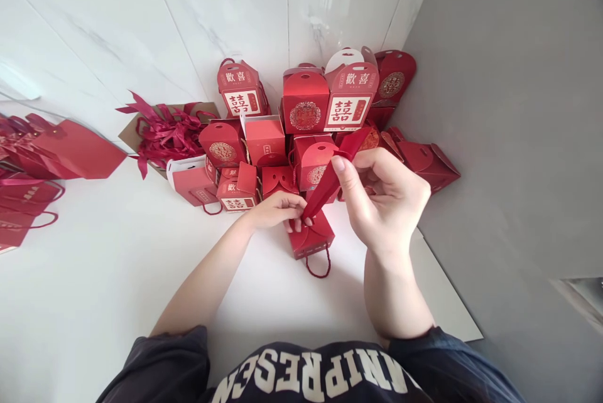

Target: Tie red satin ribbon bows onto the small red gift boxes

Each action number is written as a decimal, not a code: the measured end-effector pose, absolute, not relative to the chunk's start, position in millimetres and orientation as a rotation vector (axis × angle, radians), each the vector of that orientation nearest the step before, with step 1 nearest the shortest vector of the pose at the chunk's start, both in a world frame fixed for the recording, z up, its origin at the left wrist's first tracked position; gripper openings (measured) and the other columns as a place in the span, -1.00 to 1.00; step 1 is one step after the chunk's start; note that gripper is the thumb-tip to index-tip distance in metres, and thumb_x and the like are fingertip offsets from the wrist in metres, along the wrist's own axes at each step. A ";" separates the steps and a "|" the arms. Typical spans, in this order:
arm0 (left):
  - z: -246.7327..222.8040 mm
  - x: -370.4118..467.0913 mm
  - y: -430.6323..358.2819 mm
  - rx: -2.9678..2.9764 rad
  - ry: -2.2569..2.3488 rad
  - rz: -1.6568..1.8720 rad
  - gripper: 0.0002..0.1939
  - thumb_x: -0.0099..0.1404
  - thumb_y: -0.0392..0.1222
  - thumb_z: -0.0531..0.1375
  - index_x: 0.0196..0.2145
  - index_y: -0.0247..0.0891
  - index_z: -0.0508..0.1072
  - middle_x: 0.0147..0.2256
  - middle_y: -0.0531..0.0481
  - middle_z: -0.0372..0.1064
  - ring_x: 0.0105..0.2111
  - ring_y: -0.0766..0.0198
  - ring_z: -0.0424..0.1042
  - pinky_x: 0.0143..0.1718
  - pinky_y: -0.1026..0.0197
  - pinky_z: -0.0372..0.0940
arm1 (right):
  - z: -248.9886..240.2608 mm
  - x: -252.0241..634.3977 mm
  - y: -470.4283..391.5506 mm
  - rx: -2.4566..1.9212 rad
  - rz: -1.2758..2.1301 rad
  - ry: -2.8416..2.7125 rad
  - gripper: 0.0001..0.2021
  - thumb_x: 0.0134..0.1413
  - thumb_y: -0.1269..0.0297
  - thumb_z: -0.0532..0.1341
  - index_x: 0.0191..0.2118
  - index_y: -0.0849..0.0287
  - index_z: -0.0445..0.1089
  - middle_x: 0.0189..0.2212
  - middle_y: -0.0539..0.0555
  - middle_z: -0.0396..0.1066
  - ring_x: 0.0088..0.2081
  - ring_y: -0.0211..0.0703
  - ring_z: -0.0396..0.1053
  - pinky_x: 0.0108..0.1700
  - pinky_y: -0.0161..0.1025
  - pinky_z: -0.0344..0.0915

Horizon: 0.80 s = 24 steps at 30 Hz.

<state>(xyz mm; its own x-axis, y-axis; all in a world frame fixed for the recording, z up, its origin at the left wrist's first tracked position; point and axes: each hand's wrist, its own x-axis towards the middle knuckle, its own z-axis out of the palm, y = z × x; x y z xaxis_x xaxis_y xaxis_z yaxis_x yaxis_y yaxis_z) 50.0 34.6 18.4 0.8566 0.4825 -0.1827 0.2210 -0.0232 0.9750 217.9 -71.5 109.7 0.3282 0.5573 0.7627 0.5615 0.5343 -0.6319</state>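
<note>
A red ribbon (324, 188) runs slantwise from the top of a small red gift box (315, 238) up to my right hand (384, 199). My right hand is raised and pinches the ribbon between thumb and fingers; a free end sticks up past the fingertips. My left hand (282, 208) is at the box top, its fingers closed around the ribbon's lower part and touching the box. The box lies on the white surface, and a dark red cord handle (318, 275) loops out from its near side.
Several red gift boxes (264, 139) are piled against the marbled wall. Left of them a brown carton (129, 134) holds a heap of red ribbons (169, 133). Red paper bags (80, 149) lie at the far left. A grey panel (509, 139) stands close on the right.
</note>
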 end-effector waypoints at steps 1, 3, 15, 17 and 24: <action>19.2 48.5 36.3 1.621 0.553 0.204 -0.81 0.25 -0.34 0.11 -0.26 -0.37 0.52 -0.30 -0.10 0.54 -0.51 0.40 0.46 -0.55 0.40 0.31 | 109.2 219.1 -70.6 -1.096 -0.011 -1.301 -0.75 0.16 0.30 0.26 -0.50 0.16 0.25 -0.62 -0.08 0.22 -0.59 -0.35 0.17 -0.51 -0.31 0.15; 20.1 45.9 37.9 1.642 0.530 0.154 -0.82 0.25 -0.34 0.11 -0.28 -0.37 0.52 -0.32 -0.11 0.54 -0.53 0.41 0.45 -0.56 0.41 0.30 | 108.0 221.3 -68.7 -1.106 -0.011 -1.286 -0.74 0.16 0.28 0.26 -0.51 0.15 0.24 -0.63 -0.09 0.19 -0.60 -0.35 0.16 -0.53 -0.31 0.12; 24.3 39.1 41.6 1.802 0.581 -0.010 -0.76 0.29 -0.20 0.19 -0.10 -0.24 0.53 -0.19 -0.06 0.56 -0.50 0.41 0.47 -0.59 0.42 0.22 | 107.3 217.5 -66.4 -1.131 0.003 -1.355 -0.75 0.18 0.29 0.24 -0.50 0.16 0.25 -0.64 -0.10 0.19 -0.60 -0.37 0.17 -0.51 -0.33 0.16; 21.6 44.7 37.1 1.786 0.592 0.037 -0.78 0.28 -0.21 0.19 -0.15 -0.28 0.54 -0.25 -0.06 0.57 -0.51 0.40 0.46 -0.62 0.42 0.19 | 109.1 210.9 -64.8 -1.111 -0.031 -1.417 -0.77 0.19 0.31 0.22 -0.49 0.17 0.27 -0.63 -0.09 0.22 -0.59 -0.38 0.17 -0.50 -0.35 0.17; 17.5 54.2 24.9 1.782 0.590 0.203 -0.82 0.27 -0.27 0.18 -0.24 -0.38 0.55 -0.40 0.05 0.53 -0.58 0.48 0.38 -0.57 0.45 0.21 | 115.8 196.6 -58.8 -1.115 -0.080 -1.547 -0.76 0.22 0.33 0.18 -0.49 0.19 0.29 -0.61 -0.08 0.27 -0.57 -0.38 0.20 -0.48 -0.38 0.19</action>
